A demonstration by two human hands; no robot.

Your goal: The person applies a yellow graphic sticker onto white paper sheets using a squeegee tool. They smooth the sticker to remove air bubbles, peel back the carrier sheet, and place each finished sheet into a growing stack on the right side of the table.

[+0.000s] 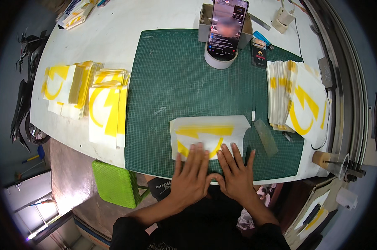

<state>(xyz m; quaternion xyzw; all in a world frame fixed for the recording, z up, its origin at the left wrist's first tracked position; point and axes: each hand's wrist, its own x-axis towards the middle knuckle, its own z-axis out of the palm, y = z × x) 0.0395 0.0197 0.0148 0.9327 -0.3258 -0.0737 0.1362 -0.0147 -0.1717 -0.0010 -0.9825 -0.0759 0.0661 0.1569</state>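
A white sheet with a yellow printed shape (213, 125) lies on the green cutting mat (167, 83), near the table's front edge. My left hand (190, 173) rests flat on its lower part, fingers stretched forward. Beside it my right hand (237, 171) presses on the sheet's lower right part, fingers spread. The thumbs meet just below the sheet. Neither hand grips anything. Under the fingers, part of the yellow shape is hidden. Right of the sheet lies a translucent, flat scraper-like piece (266, 137), with a thin cutter-like tool (253, 116) above it.
Stacks of yellow-printed sheets stand at left (107, 110) and right (280, 93). A phone (226, 31) leans upright in a white tape roll (221, 61) at the back, beside a dark small box (259, 56). A plastic cup (332, 161) sits at the right edge; a green stool (115, 183) is below left.
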